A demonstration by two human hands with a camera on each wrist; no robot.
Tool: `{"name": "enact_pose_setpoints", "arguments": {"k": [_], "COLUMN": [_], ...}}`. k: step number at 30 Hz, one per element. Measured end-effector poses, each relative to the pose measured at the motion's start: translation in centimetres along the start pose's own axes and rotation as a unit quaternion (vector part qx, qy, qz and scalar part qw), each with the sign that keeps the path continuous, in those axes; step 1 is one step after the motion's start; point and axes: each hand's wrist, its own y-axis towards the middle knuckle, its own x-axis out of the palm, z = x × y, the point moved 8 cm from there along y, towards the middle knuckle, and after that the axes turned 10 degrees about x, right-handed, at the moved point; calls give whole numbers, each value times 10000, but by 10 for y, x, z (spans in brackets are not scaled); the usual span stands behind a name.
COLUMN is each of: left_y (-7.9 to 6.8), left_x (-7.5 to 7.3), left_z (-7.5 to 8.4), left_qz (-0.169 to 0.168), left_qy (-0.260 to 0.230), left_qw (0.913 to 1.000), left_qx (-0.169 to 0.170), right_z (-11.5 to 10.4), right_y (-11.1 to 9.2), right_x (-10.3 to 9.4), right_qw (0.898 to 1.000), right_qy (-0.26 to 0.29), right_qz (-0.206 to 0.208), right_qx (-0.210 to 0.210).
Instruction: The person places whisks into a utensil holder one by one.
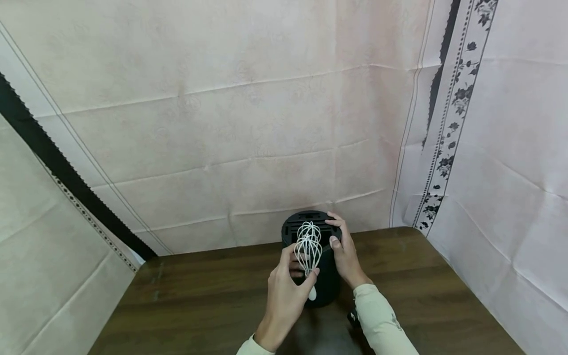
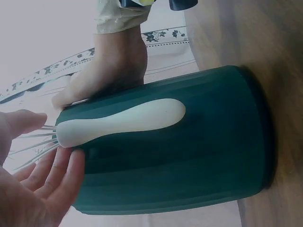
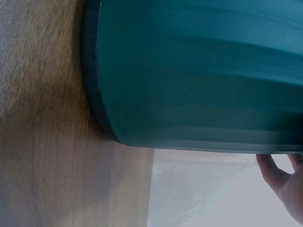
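A whisk (image 2: 128, 118) with a pale handle and thin white wires is pinched by my left hand (image 1: 284, 291), thumb and fingers meeting where the wires enter the handle. Its wires point up and its handle hangs down in front of a tall dark green utensil holder (image 2: 213, 156). Across the holder's black top (image 1: 306, 215) run long slots. My right hand (image 1: 347, 256) grips the holder's upper right side, with the thumb in front. The holder stands upright on the table. The left wrist view does not show whether handle and holder touch.
The brown wooden table (image 1: 213, 291) ends just behind the holder. Pale cloth (image 1: 248, 123) hangs beyond the back edge, and more cloth with a dark floral border (image 1: 450, 143) hangs on the right. A small black object (image 1: 353, 317) is beside my right sleeve.
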Motion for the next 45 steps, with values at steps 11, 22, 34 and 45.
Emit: {"name": "enact_pose_setpoints", "arguments": {"k": [11, 22, 34, 45], "left_y": [-1, 0, 30, 68], "left_x": [5, 3, -16, -40], "left_z": [-6, -2, 34, 76], "left_qz": [-66, 37, 462, 778], "left_qy": [-984, -1145, -1436, -1374], "left_qw": [9947, 9933, 9836, 9698], "left_qx": [-301, -113, 993, 1861], "right_z": [-1, -1, -2, -2], "right_y": [1, 1, 1, 2], "right_x": [-1, 0, -1, 0], "right_qw": [10000, 10000, 10000, 9996], "right_qy": [1, 40, 39, 220], "right_qz": [-7, -14, -55, -164], "right_qx": [-26, 2, 60, 44]}}
